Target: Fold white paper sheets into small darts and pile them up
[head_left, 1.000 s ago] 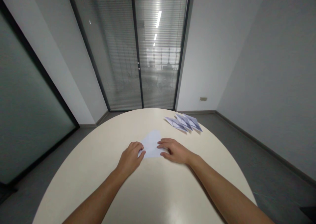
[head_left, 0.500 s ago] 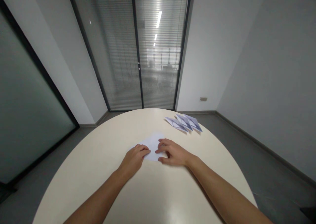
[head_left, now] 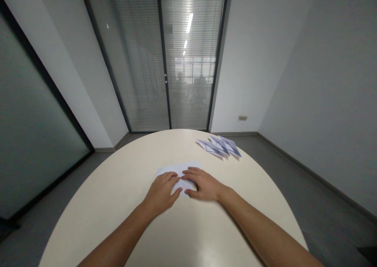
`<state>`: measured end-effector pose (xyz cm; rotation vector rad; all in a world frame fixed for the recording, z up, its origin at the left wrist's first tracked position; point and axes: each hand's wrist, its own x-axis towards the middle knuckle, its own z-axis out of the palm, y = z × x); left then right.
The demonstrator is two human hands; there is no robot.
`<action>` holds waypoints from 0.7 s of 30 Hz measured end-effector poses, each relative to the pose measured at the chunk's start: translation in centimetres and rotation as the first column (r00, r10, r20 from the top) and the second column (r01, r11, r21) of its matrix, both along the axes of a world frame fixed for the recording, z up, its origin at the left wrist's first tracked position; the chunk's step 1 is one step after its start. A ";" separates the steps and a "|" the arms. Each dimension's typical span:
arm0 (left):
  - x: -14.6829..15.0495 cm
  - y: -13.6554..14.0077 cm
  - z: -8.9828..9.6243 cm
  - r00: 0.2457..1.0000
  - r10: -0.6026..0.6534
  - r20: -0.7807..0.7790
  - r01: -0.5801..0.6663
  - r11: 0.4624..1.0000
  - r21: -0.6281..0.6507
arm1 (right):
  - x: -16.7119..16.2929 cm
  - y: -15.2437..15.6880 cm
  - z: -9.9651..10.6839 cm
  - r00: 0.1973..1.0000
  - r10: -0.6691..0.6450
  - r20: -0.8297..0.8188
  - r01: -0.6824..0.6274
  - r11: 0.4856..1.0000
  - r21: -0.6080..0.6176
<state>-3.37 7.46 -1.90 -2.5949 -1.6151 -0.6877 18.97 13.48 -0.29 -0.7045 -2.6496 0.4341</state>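
A pale sheet of paper [head_left: 182, 167] lies on the round cream table [head_left: 126, 176], partly covered by both hands. My left hand [head_left: 163, 189] rests on its left side, palm down, with the thumb apart from the fingers. From the right, my right hand [head_left: 202, 183] lies over the paper, its fingers stretched toward the left hand and its thumb spread below. The fingertips of the two hands nearly meet over the middle of the paper. How the paper is folded under them is hidden.
Three folded paper pieces [head_left: 219, 146] overlap in a row near the table's far right edge. Beyond the table stand a glass partition with blinds [head_left: 147, 63] and a grey wall with a socket plate [head_left: 242, 118].
The paper has turned, so its far edge now lies more level. My right hand has shifted slightly left, and my left thumb has spread away from its fingers.
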 end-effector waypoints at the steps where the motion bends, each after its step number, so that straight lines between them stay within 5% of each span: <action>1: 0.0 0.0 -0.1 1.000 0.013 -0.001 -0.013 1.000 0.003 | 0.0 0.0 0.0 1.000 0.002 0.012 -0.002 1.000 -0.002; 14: -0.3 0.2 -0.7 1.000 0.020 -0.010 -0.020 0.999 -0.033 | 0.1 0.4 0.2 0.998 0.055 -0.036 -0.057 0.997 -0.049; 21: -1.1 0.4 -0.9 0.997 -0.079 -0.018 0.078 0.995 -0.057 | 0.3 0.4 0.3 0.997 0.069 -0.041 -0.068 0.998 0.014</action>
